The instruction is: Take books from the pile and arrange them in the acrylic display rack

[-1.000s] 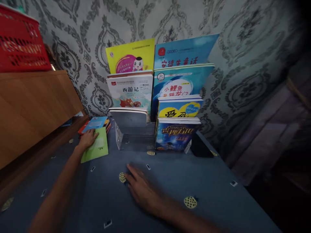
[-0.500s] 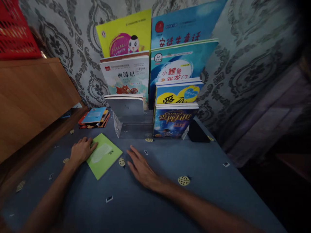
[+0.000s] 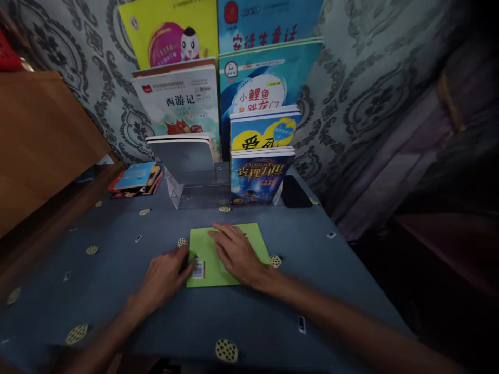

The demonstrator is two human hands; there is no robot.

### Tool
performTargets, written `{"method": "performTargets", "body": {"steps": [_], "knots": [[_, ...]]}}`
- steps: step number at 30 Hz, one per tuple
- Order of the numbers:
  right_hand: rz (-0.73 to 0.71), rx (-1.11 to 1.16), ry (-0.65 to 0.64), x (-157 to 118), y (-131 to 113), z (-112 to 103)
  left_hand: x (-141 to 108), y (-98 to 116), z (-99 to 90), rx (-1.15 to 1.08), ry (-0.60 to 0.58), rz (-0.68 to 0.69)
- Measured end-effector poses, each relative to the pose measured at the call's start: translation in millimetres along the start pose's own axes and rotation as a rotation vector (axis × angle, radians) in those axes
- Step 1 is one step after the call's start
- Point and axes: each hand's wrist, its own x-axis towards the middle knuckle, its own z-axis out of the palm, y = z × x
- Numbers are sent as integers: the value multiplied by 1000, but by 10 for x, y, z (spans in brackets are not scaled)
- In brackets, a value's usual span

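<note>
A thin green book (image 3: 206, 244) lies flat on the blue-grey table cover (image 3: 163, 322), a barcode label at its lower left corner. My left hand (image 3: 166, 272) is at the book's left edge, thumb and forefinger apart, their tips at the edge. Resting on top of the book, my right hand (image 3: 237, 254) has its fingers stretched out. Behind them a clear stand (image 3: 202, 196) bears books in steps, among them a dark blue one (image 3: 257, 179) at the front right and a grey one (image 3: 187, 161) at the front left.
Small books (image 3: 135, 176) lie stacked at the back left, beside a wooden cabinet (image 3: 42, 150). A black flat object (image 3: 296, 192) lies right of the stand. Patterned wallpaper (image 3: 362, 88) is behind. The table's right edge slants toward the front.
The green book has moved right to the middle and now shows a barcode side. Both hands have shifted right with it; my right hand now lies on it. The view has shifted too.
</note>
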Motion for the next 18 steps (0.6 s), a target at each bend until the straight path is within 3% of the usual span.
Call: {"method": "performTargets", "body": {"steps": [3, 6, 11, 18], "knots": [[-33, -76, -146, -108, -42, -32, 19, 205, -14, -36, -32, 107], [-29, -108, -246, -166, -46, -4, 116, 320, -13, 9, 104, 127], [1, -109, -295, -166, -12, 30, 361, 455, 160, 9, 392, 298], [175, -262, -325, -267, 243, -212, 438, 544, 349, 183, 505, 387]]}}
